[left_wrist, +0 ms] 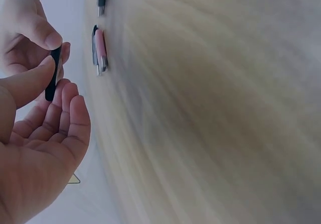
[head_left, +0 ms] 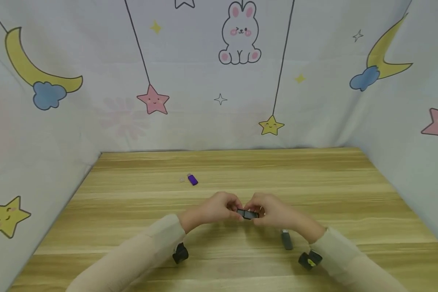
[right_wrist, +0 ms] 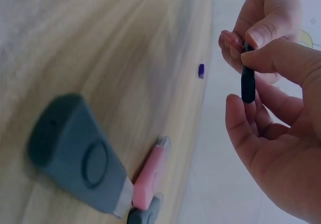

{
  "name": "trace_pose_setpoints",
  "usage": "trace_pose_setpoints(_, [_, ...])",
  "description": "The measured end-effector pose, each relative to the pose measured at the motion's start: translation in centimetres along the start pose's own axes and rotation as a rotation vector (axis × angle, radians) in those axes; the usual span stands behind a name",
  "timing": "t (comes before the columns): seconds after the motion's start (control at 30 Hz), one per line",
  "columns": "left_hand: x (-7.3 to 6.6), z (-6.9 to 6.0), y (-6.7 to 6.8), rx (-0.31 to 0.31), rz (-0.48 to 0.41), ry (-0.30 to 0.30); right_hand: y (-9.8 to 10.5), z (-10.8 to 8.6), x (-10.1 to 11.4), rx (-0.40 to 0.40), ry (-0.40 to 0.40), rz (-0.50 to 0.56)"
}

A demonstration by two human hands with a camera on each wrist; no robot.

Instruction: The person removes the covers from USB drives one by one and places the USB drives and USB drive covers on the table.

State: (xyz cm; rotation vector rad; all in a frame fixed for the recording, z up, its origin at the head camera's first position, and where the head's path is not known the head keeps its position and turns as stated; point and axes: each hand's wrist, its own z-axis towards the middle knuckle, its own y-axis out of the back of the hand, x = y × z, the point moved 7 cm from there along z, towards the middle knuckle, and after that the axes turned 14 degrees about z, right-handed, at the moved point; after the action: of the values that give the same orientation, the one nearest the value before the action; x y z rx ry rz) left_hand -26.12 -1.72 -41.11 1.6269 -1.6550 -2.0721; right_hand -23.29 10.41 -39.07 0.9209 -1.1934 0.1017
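Note:
Both hands meet over the middle of the table around a black USB stick [head_left: 247,214], with a seam across it in the head view. My left hand [head_left: 222,207] pinches its left end between thumb and fingers. At the other end, the right hand [head_left: 273,211] pinches it the same way. Both wrist views show the stick edge-on, held above the tabletop. Near the right wrist lies a grey USB stick [head_left: 286,240], its metal plug bare. A pink USB stick [right_wrist: 150,176] and another dark one [right_wrist: 144,215] lie beyond it in the right wrist view.
Farther back on the wooden table [head_left: 131,202] lies a purple USB stick [head_left: 192,179], beside a small clear piece [head_left: 182,179]. Printed white cloth [head_left: 197,129] hangs at the back and both sides. Black wrist cameras sit by both sleeves.

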Motion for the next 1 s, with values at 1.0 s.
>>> trace_pose_setpoints(1.0, [0.7, -3.5, -2.6, -0.027, -0.195, -0.013, -4.4, -0.4, -1.8, 0.001, -0.132, 0.266])
